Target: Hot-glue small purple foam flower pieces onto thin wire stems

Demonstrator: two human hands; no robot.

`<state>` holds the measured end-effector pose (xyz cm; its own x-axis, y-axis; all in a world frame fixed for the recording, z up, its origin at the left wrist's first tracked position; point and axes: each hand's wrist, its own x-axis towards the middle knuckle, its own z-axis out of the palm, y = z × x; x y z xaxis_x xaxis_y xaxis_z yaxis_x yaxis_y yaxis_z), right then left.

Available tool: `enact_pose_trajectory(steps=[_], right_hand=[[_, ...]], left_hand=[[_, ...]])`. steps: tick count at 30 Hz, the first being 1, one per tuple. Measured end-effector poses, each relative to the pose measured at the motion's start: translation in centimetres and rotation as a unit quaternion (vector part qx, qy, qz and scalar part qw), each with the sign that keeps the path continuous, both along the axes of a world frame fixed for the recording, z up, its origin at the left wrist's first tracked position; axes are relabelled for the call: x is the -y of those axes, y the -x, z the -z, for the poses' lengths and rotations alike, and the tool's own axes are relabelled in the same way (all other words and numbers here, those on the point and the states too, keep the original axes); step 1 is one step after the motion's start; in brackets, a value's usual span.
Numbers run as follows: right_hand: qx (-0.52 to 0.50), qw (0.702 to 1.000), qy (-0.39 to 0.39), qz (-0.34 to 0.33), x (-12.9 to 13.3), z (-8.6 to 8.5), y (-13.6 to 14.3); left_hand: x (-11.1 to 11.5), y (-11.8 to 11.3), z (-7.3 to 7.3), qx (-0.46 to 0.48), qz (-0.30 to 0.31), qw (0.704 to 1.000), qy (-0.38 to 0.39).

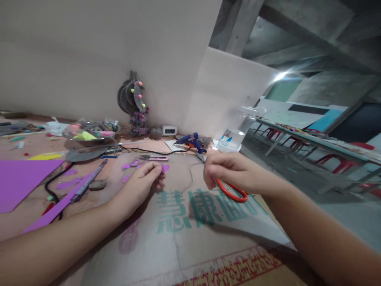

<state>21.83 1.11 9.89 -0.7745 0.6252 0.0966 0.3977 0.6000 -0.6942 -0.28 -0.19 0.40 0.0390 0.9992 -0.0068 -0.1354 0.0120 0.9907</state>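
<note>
My left hand point(145, 179) pinches a small purple cut-out point(165, 168), which looks like paper or felt, between thumb and fingers above the cardboard sheet. In my right hand point(228, 169) are scissors point(242, 198) with orange-red handles, one loop hanging below the palm. A bit of their metal shows beyond the knuckles; the fingers hide most of the rest. Several purple scraps point(70, 172) lie left of my left hand. Just beyond that hand rest thread snips point(154, 158). A blue glue gun point(190, 139) stands past the scissors, its small red light showing.
Printed cardboard point(143, 254) covers the near tabletop. A purple sheet point(26, 180), a pen point(89, 180) and a black cord point(47, 186) lie at left. Behind are a bowl of craft bits point(104, 137), a grey pompom-trimmed ornament point(132, 99), a small clock point(169, 130) and a clear plastic jug point(235, 133).
</note>
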Motion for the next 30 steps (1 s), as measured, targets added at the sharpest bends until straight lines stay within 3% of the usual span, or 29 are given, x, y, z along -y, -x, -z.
enact_pose_trajectory(steps=[1, 3, 5, 8, 11, 14, 17, 24, 30], right_hand=[[0.086, 0.996, 0.013, -0.014, -0.9, 0.4, -0.3], [0.157, 0.987, -0.023, 0.013, -2.6, 1.8, -0.8], [0.170, 0.984, -0.037, 0.031, -3.9, 3.7, -0.9], [0.152, 0.988, -0.022, -0.004, -4.4, 6.2, -0.4], [0.101, 0.994, -0.019, 0.029, -3.9, 7.5, 0.6], [0.001, 0.994, 0.045, 0.103, -3.2, 7.8, 1.8], [-0.070, 0.984, 0.091, 0.137, -2.8, 7.9, 2.8], [0.025, 0.985, -0.108, 0.135, -2.1, 8.1, 3.6], [0.020, 0.982, -0.145, 0.121, -2.2, 8.1, 3.5]], left_hand=[[0.0, 0.0, 0.0, -0.002, 0.000, 1.000, 0.000], [0.0, 0.0, -0.2, -0.015, -0.004, 1.000, 0.002], [0.1, 0.0, -0.3, -0.026, -0.007, 1.000, 0.004], [0.0, 0.0, -0.3, -0.028, -0.002, 1.000, 0.001], [-0.1, 0.0, 0.0, -0.023, 0.003, 1.000, -0.002], [0.0, 0.2, 0.2, -0.030, 0.000, 1.000, -0.009], [0.2, 0.2, 0.2, -0.028, 0.005, 1.000, -0.008], [-0.1, 0.0, 0.8, -0.028, 0.115, 0.993, 0.000], [-0.1, 0.2, 0.5, -0.153, 0.141, 0.977, -0.045]])
